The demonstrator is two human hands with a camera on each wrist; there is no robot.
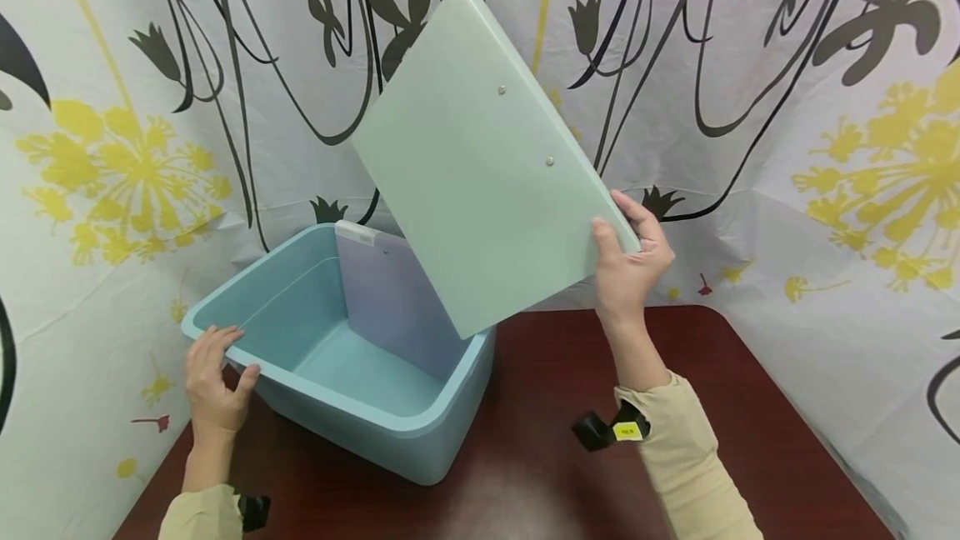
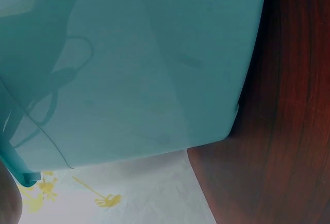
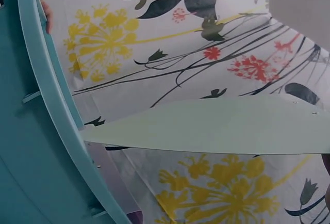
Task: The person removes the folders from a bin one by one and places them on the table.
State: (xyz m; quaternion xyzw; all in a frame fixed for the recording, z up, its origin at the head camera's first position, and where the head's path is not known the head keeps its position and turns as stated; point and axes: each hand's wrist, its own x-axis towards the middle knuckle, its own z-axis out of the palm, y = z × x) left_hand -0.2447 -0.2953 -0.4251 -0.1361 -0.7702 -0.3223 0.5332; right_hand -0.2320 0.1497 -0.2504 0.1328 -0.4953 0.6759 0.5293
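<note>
A pale green binder (image 1: 480, 165) with two rivets is held tilted in the air, its lower corner over the right side of a light blue plastic tub (image 1: 330, 394). My right hand (image 1: 630, 265) grips the binder at its right corner, thumb on the near face. On the tub's left rim, my left hand (image 1: 213, 382) holds the edge with fingers over it and thumb outside. Inside the tub, a lavender binder (image 1: 390, 298) leans upright against the back wall. The right wrist view shows the green binder (image 3: 216, 126) nearly edge-on beside the tub rim (image 3: 51, 90).
The tub stands on a dark red-brown wooden table (image 1: 555, 440), towards its left side. Behind and around hangs a white curtain (image 1: 750, 190) printed with yellow flowers and dark stems. A small black camera (image 1: 592, 432) is strapped to my right wrist.
</note>
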